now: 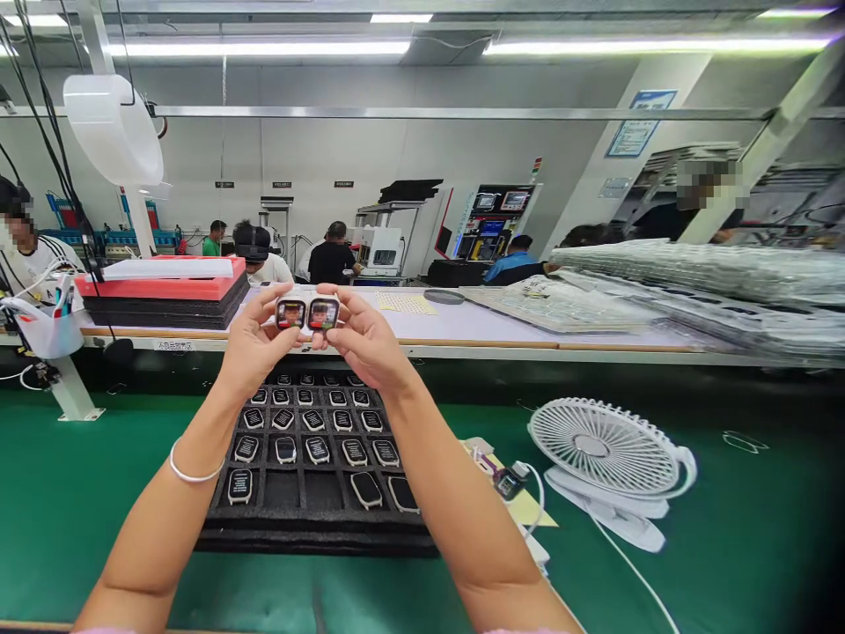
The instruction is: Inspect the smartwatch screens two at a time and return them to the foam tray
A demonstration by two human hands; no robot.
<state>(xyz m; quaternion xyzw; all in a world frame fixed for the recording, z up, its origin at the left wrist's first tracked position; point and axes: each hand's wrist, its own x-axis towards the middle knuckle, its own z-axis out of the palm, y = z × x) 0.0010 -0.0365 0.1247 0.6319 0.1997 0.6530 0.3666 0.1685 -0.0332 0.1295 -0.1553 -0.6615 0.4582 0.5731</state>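
Observation:
Two smartwatch bodies without straps are held up side by side above the far end of a black foam tray [283, 499]. My left hand [259, 333] grips the left smartwatch [291, 314] by its edges, its screen lit and turned toward me. In my right hand [366, 339] is the other smartwatch [323, 314], pinched between thumb and fingers, also with a lit screen. The two cases touch or nearly touch. Below, the tray holds rows of similar watches [318, 450], and two slots in its nearest row hold none.
A white fan [611, 458] stands right on the green mat [745, 546]. Beside the tray, a small watch on a white cable [510, 482] lies over yellow paper. Red and black foam trays [165, 295] are stacked on the shelf, bagged sheets [713, 282] at right. Several people sit beyond.

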